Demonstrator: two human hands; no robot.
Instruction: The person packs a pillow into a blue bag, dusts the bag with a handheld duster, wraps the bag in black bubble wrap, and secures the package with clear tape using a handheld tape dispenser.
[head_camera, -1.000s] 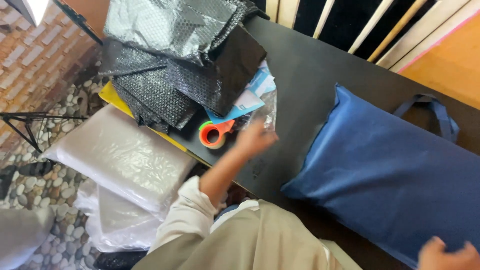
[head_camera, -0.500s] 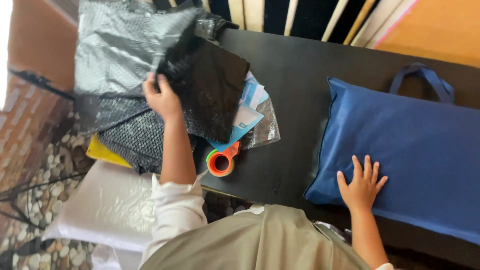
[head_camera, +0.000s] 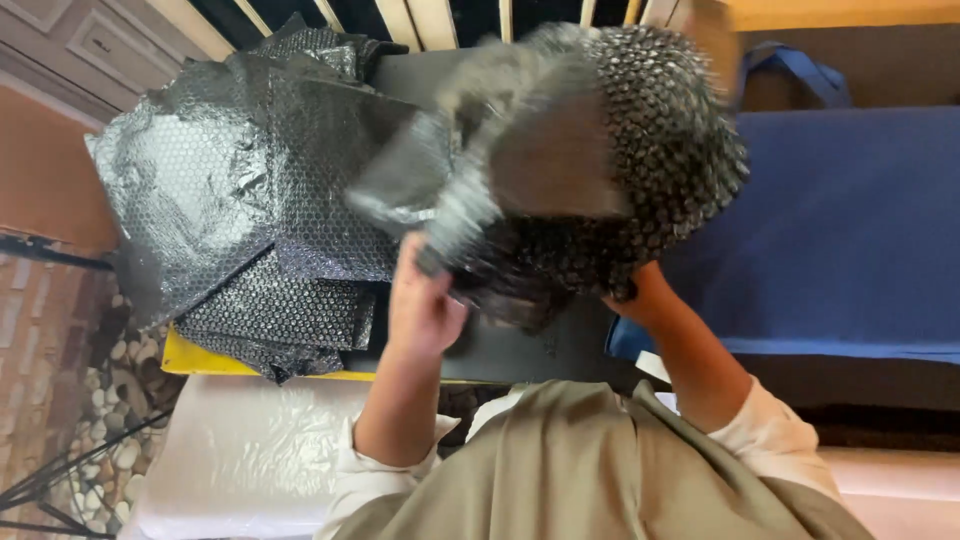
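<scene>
While a blurred sheet of black bubble wrap (head_camera: 600, 170) is held up at the upper centre of the frame, its lower left edge is gripped by the left hand (head_camera: 425, 305), fingers closed on it. Its lower right edge is met by the right hand (head_camera: 640, 290), whose fingers are hidden, so the grip cannot be told. A heap of black bubble-wrap sheets (head_camera: 250, 200) lies at upper left on a black table (head_camera: 520, 350). A blue fabric bag (head_camera: 830, 230) lies at right.
</scene>
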